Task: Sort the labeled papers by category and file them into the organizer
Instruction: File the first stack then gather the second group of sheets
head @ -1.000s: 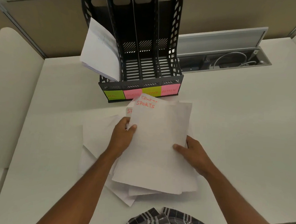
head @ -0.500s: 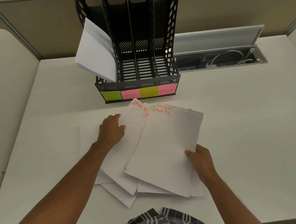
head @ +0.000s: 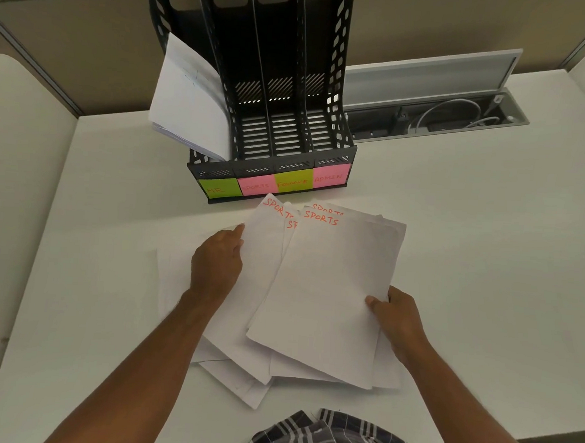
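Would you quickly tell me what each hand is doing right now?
Left hand: open, resting flat on the spread papers.
Right hand: closed, pinching the top SPORTS sheet.

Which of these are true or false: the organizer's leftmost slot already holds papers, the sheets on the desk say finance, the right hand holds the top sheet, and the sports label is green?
1. The leftmost slot of the organizer already holds papers. True.
2. The loose sheets on the desk read FINANCE. False: those whose headings show read SPORTS.
3. The right hand holds the top sheet at its right edge. True.
4. The SPORTS label is green. False: it is pink; the HR label is green.
5. The left hand is inside the organizer. False: it rests on the desk papers.
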